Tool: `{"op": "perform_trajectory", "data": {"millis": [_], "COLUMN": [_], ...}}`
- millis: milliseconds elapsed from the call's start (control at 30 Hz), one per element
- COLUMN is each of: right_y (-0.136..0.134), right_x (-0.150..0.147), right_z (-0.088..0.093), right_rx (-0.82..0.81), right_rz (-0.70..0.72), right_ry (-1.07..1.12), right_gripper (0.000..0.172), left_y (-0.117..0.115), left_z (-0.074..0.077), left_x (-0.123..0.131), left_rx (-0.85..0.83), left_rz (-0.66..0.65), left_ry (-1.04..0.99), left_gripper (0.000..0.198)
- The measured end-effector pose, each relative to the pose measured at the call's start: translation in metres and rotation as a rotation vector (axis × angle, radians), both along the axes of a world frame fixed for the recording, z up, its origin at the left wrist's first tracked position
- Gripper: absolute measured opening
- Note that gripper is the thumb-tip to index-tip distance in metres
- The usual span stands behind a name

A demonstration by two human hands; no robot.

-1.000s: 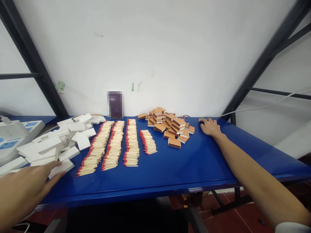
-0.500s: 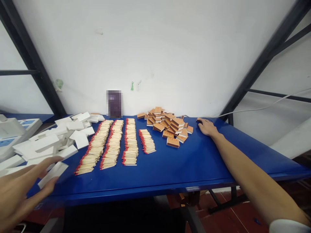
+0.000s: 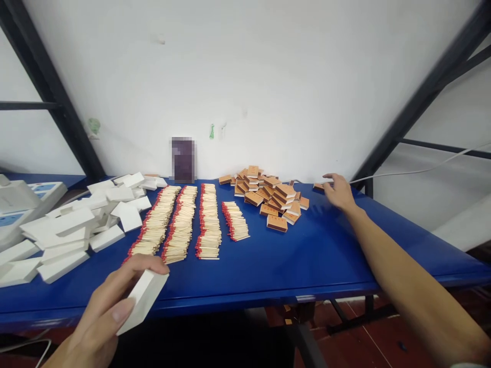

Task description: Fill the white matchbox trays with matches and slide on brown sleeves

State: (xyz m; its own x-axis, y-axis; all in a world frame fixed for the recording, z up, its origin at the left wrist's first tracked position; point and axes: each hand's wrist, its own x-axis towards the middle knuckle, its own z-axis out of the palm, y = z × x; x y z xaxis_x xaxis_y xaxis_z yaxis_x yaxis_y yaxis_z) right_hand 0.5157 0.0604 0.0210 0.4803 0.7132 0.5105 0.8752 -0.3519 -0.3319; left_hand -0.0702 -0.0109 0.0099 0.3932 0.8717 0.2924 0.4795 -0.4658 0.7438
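White box (image 3: pixel 143 301) pinched between fingers and thumb of left hand (image 3: pixel 100 322), near left. Right hand (image 3: pixel 339 193) far right, fingers loosely open beside orange matchbox (image 3: pixel 318 187).

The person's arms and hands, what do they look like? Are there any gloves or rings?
No gloves! The bare left hand and bare right hand show no rings, and there's no watch on the right wrist. The long, bare right forearm ends at a sliver of pale sleeve. Hardly any left arm shows.
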Motion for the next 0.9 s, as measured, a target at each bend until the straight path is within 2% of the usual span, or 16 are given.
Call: {"op": "perform_trajectory", "data": {"millis": [133, 200, 267, 367, 433, 567, 667, 900], "right_y": [-0.02, -0.036, -0.054, -0.075, -0.082, -0.08, -0.074, -0.066], "right_x": [-0.064, -0.107, -0.151, -0.204, -0.226, -0.242, -0.244, -0.246], "right_z": [0.021, 0.023, 0.021, 0.015, 0.011, 0.006, 0.003, -0.007], "right_rx": [0.108, 0.198, 0.192, 0.05, -0.042, -0.189, -0.221, -0.267], "right_rz": [0.169, 0.361, 0.555, 0.913, 1.002, 0.966, 0.916, 0.861], "right_ry": [-0.034, -0.081, -0.157, -0.253, -0.272, -0.183, -0.206, -0.287], "right_gripper": [0.036, 0.03, 0.025, 0.023, 0.022, 0.016, 0.017, 0.023], "left_y": [0.003, 0.007, 0.011, 0.018, 0.021, 0.023, 0.025, 0.024], "left_z": [0.004, 0.004, 0.004, 0.004, 0.006, 0.009, 0.008, 0.01], "left_x": [0.01, 0.011, 0.01, 0.009, 0.009, 0.011, 0.01, 0.01], "left_rx": [-0.197, -0.195, -0.133, 0.055, 0.135, 0.167, 0.216, 0.369], "left_rz": [-0.02, -0.046, -0.119, -0.261, -0.365, -0.57, -0.7, -0.709], "left_ry": [-0.262, -0.291, -0.243, -0.019, 0.138, 0.273, 0.318, 0.313], "left_gripper": [0.048, 0.041, 0.029, 0.015, 0.016, 0.027, 0.026, 0.017]}}
